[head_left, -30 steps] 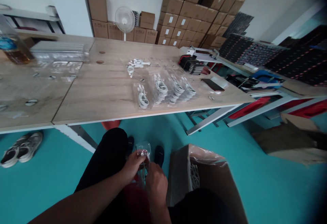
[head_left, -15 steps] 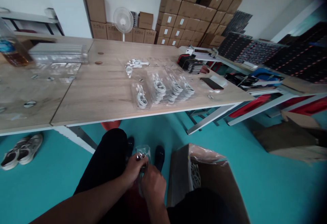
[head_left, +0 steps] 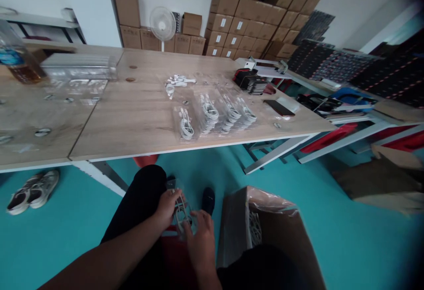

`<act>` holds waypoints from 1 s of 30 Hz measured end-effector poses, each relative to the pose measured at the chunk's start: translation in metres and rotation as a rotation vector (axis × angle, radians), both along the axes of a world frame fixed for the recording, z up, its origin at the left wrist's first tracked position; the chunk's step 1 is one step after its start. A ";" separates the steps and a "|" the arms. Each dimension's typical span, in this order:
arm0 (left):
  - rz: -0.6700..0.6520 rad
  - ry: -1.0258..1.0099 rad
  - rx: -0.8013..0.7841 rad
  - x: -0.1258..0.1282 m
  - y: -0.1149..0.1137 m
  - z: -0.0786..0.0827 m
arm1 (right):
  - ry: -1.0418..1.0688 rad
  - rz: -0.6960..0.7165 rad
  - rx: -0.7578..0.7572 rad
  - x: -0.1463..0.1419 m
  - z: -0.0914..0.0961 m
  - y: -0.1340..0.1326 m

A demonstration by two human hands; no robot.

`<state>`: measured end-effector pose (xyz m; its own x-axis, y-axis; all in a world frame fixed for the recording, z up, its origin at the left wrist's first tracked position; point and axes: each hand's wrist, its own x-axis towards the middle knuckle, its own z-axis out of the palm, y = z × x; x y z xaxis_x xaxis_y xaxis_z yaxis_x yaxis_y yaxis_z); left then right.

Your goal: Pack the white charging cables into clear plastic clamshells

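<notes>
Low in front of me, between my knees, is a coiled white cable (head_left: pixel 180 215) lying in a clear plastic tray (head_left: pixel 172 185). My left hand (head_left: pixel 168 207) is closed on the tray's left side, thumb over the upper part of the cable. At the lower right, my right hand (head_left: pixel 201 237) grips the tray's edge, with its thumb and fingers at the coil. On the table above are stacks of clear trays with coiled white cables (head_left: pixel 209 111), and one separate packed cable (head_left: pixel 186 127) beside them. Several loose white cables (head_left: pixel 179 80) lie farther back.
An open carton (head_left: pixel 281 224) lined with plastic stands by my right leg, white cables inside. The wooden table (head_left: pixel 142 122) spans ahead, with a dark phone (head_left: pixel 279 107), black boxes (head_left: pixel 250 81), stacked clear trays (head_left: pixel 81 65) and a bottle (head_left: pixel 20 62). Shoes (head_left: pixel 35 190) sit on the floor left.
My hands have moved apart, the right one lower and to the right. The cable coil in the tray now shows between them. The view has shifted slightly.
</notes>
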<state>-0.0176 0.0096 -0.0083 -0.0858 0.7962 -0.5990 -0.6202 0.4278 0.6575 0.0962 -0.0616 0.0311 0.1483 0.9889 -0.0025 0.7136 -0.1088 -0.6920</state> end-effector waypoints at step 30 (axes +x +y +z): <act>-0.389 -0.021 -0.076 -0.006 -0.015 -0.004 | 0.512 0.027 -0.282 0.001 -0.014 0.012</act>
<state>-0.0237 -0.0054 -0.0126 0.2263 0.7199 -0.6562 -0.4149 0.6807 0.6037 0.0971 -0.0496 0.0168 0.0334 0.9430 -0.3312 0.3006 -0.3255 -0.8965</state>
